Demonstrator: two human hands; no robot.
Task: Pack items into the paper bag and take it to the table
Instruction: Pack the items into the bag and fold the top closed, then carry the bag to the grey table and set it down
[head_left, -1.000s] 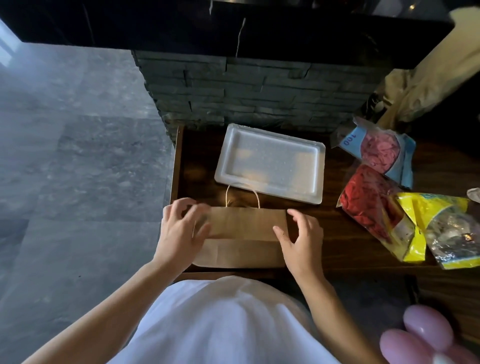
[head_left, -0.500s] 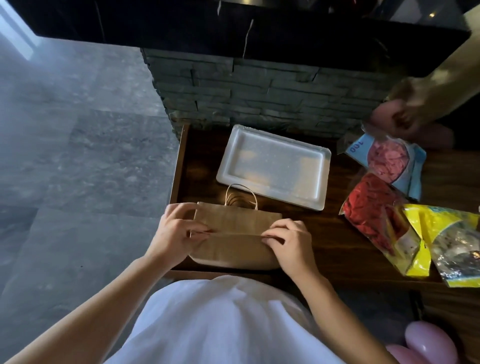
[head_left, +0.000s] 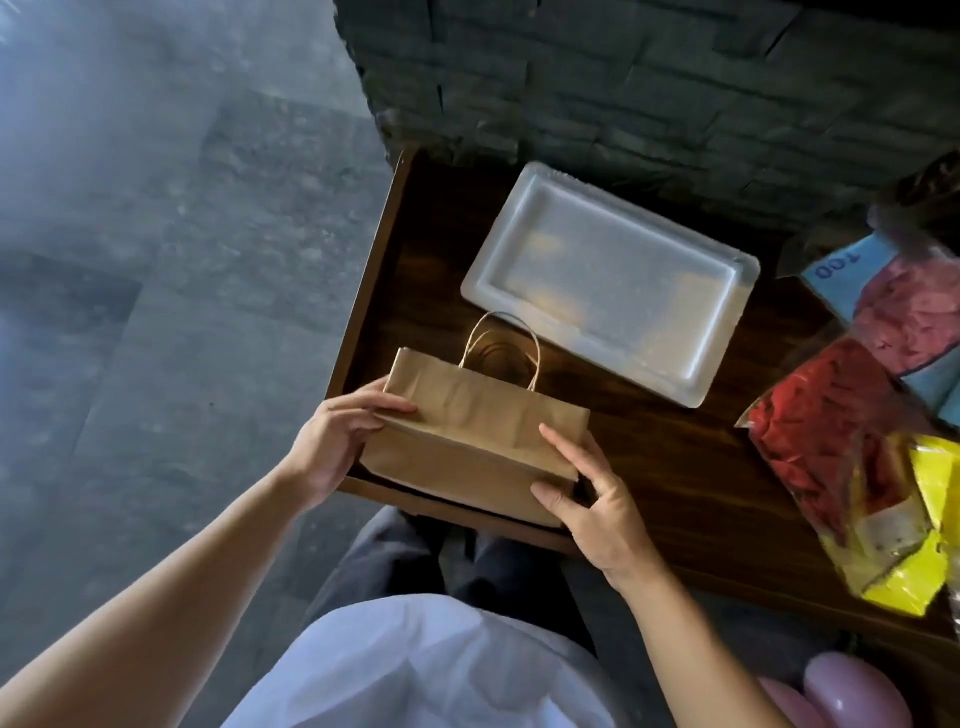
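A folded brown paper bag with twine handles lies at the near left corner of a dark wooden table, its near end raised off the wood. My left hand grips the bag's left edge. My right hand holds its right near corner, thumb under, fingers on top. Packets of balloons lie at the right: a red one, a pink one in a blue packet and a yellow packet.
A white foam tray lies behind the bag. A dark stone wall backs the table. Grey tiled floor spreads to the left. Pink inflated balloons show at the bottom right.
Both hands have shifted from pressing on top of the flat bag to gripping its ends and lifting its near side. The camera has moved closer and looks down more.
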